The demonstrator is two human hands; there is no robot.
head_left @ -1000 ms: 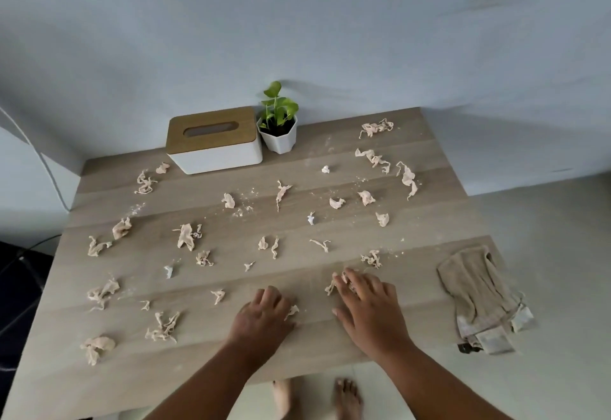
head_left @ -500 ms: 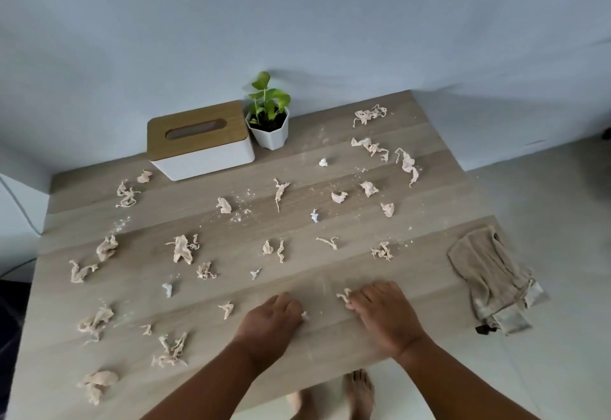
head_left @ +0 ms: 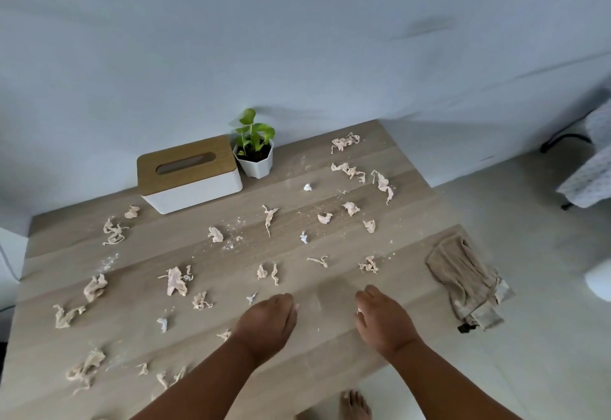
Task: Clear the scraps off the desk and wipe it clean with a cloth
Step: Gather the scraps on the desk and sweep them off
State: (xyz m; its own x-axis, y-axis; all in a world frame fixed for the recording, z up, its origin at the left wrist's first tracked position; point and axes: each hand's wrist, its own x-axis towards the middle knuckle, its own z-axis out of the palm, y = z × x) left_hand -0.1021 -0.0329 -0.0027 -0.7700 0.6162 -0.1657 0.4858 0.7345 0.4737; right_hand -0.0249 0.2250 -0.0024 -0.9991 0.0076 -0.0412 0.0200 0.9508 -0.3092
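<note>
Several crumpled beige paper scraps lie scattered over the wooden desk (head_left: 317, 356), for example a scrap (head_left: 175, 282) left of centre and a stringy scrap (head_left: 345, 142) at the far right. Fine crumbs dust the wood. My left hand (head_left: 267, 323) and my right hand (head_left: 383, 320) rest side by side near the front edge, fingers curled under. A pale bit of scrap shows at the fingertips of each; the rest is hidden in the fists. A folded beige cloth (head_left: 463, 282) hangs over the desk's right front corner, right of my right hand.
A white tissue box (head_left: 188, 176) with a wooden lid and a small potted plant (head_left: 254, 153) stand at the back against the wall. My bare feet (head_left: 353, 403) show below the front edge. A patterned fabric item (head_left: 591, 168) stands on the floor at the far right.
Both hands curled their fingers in and drew back toward the front edge, gathering the scraps that lay at their fingertips. The view shifted slightly.
</note>
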